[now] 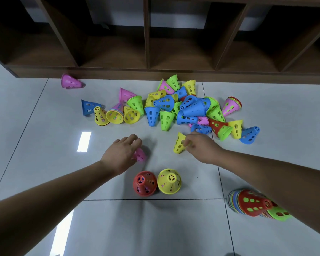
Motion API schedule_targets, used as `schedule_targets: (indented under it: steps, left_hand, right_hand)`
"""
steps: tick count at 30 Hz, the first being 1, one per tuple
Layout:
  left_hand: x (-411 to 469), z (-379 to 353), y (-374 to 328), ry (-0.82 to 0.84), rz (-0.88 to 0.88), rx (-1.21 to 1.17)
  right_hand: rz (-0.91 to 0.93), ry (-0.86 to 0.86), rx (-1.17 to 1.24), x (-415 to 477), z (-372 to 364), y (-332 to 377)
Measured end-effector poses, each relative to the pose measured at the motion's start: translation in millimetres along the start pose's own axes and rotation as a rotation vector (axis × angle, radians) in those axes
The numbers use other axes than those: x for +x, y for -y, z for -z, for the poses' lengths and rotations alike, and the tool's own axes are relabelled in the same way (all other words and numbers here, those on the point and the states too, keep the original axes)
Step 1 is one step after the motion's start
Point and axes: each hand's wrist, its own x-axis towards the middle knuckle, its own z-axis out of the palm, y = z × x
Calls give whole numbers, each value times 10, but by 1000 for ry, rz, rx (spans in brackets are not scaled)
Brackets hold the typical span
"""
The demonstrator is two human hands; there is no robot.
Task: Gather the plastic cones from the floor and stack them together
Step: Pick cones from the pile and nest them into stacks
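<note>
Pale tiled floor (44, 172) beneath a dark wooden shelf unit (146, 52), with a lone pink cone (70, 81) far left at the shelf base and a loose pile of cones (183, 108) mid-floor. Nearer, left hand (121, 156) curled around a blurred pink cone (141, 156), then a red cone (144, 183) and an upright yellow cone (169, 182) side by side, then a tipped yellow cone (179, 143) pinched by the right hand (201, 146) just below the pile. Lower right, a nested stack of cones (251, 203) lying on its side, red outermost, partly behind the right forearm.
</note>
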Motion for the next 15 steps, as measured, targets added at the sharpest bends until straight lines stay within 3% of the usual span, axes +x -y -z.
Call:
schedule_targets:
  steps: [3,7,11,15]
  left_hand:
    - [-76,-8,62,17,28,15]
    - [-160,-61,131,32,55,40]
    - [-213,-70,169,3,92,-8]
    - [-267,125,49,-122,212,-328]
  right_hand:
    - [-155,-17,187,-124,-30,36]
    - [-353,208,473,-261,-111,-55]
    - [-380,216,385,-335,-177,-177]
    - [-273,72,53,-323,-229,-259]
